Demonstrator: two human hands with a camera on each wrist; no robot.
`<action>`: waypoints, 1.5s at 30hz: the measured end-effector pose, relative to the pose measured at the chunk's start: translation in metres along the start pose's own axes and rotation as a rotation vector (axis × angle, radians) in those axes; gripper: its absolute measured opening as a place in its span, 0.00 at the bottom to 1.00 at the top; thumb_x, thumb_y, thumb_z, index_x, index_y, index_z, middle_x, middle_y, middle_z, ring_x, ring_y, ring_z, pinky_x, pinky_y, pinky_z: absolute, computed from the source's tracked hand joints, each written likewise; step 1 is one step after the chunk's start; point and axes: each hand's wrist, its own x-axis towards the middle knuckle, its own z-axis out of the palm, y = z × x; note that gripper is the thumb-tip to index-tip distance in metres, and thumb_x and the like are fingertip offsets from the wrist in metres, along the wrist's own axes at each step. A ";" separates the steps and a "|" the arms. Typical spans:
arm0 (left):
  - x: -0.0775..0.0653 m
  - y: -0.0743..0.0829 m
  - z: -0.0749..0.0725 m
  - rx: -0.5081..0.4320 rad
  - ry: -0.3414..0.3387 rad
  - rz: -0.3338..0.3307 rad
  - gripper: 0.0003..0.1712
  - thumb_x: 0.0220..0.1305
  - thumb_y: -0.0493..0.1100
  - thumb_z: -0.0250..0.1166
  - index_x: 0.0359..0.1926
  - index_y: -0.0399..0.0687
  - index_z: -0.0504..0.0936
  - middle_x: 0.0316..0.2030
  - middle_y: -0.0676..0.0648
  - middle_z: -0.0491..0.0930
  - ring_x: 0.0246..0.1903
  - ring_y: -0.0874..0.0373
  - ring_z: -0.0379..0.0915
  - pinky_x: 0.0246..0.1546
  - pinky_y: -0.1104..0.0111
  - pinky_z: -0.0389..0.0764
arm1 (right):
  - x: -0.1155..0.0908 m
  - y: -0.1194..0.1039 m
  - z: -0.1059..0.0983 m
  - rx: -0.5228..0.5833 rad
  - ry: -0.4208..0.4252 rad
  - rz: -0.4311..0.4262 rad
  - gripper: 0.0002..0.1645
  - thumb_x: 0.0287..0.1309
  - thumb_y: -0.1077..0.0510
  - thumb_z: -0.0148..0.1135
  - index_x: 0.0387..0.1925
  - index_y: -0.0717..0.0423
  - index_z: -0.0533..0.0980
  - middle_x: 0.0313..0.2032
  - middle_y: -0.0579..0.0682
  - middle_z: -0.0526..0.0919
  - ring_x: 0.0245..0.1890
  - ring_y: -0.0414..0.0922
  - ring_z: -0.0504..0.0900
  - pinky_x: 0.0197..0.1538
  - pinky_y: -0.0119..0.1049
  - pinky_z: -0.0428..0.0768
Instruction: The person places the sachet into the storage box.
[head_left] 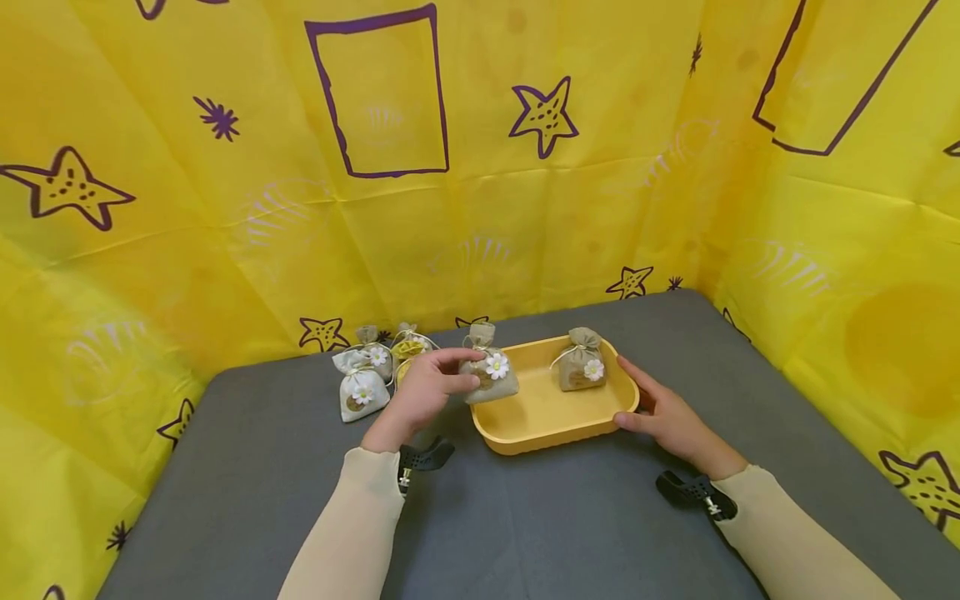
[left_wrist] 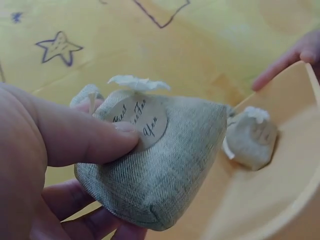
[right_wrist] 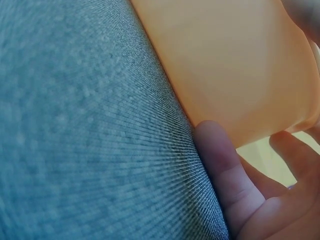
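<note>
My left hand pinches a grey-green cloth sachet between thumb and fingers, above the left end of a yellow tray. In the left wrist view, the held sachet bears a round label with writing and a white flower; the thumb presses on the label. Another sachet, brownish with a white daisy, stands inside the tray at its right end. Around the tray's right end, my right hand holds with its thumb at the front corner and its fingers along the side.
Left of the tray, a white sachet, a grey one and a yellow one stand grouped, with another partly hidden behind. All rest on a grey cloth-covered table. A yellow patterned curtain hangs behind and at the sides.
</note>
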 end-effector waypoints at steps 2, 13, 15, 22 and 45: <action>0.004 0.002 0.008 0.004 -0.012 0.001 0.18 0.59 0.34 0.72 0.52 0.47 0.87 0.43 0.47 0.81 0.43 0.52 0.68 0.43 0.61 0.73 | 0.000 0.000 0.001 0.002 0.000 0.007 0.53 0.64 0.53 0.68 0.80 0.46 0.45 0.77 0.56 0.48 0.70 0.59 0.61 0.59 0.31 0.68; 0.024 0.006 0.067 0.024 -0.082 -0.002 0.17 0.57 0.32 0.72 0.48 0.49 0.89 0.47 0.52 0.83 0.39 0.53 0.74 0.38 0.58 0.78 | -0.001 -0.002 0.000 -0.005 0.007 0.005 0.54 0.64 0.53 0.68 0.80 0.49 0.45 0.76 0.59 0.48 0.69 0.60 0.62 0.56 0.24 0.67; 0.027 0.007 0.081 0.045 -0.095 -0.016 0.17 0.56 0.32 0.73 0.47 0.50 0.89 0.45 0.53 0.83 0.37 0.54 0.74 0.35 0.61 0.78 | -0.001 -0.002 0.000 0.002 0.007 0.004 0.53 0.64 0.54 0.68 0.80 0.49 0.45 0.76 0.60 0.48 0.69 0.60 0.62 0.56 0.25 0.68; 0.035 0.008 0.118 0.092 -0.103 -0.089 0.18 0.56 0.31 0.71 0.44 0.56 0.90 0.43 0.56 0.80 0.33 0.56 0.72 0.28 0.69 0.73 | 0.000 -0.005 -0.001 -0.011 0.009 -0.005 0.53 0.64 0.54 0.68 0.80 0.48 0.46 0.76 0.60 0.51 0.68 0.60 0.63 0.55 0.27 0.70; 0.049 0.004 0.151 0.195 -0.095 -0.139 0.18 0.58 0.29 0.68 0.42 0.56 0.90 0.43 0.58 0.79 0.36 0.58 0.71 0.26 0.71 0.68 | 0.001 -0.003 0.000 -0.015 0.010 -0.005 0.53 0.63 0.52 0.68 0.80 0.47 0.47 0.75 0.61 0.51 0.67 0.59 0.65 0.59 0.49 0.72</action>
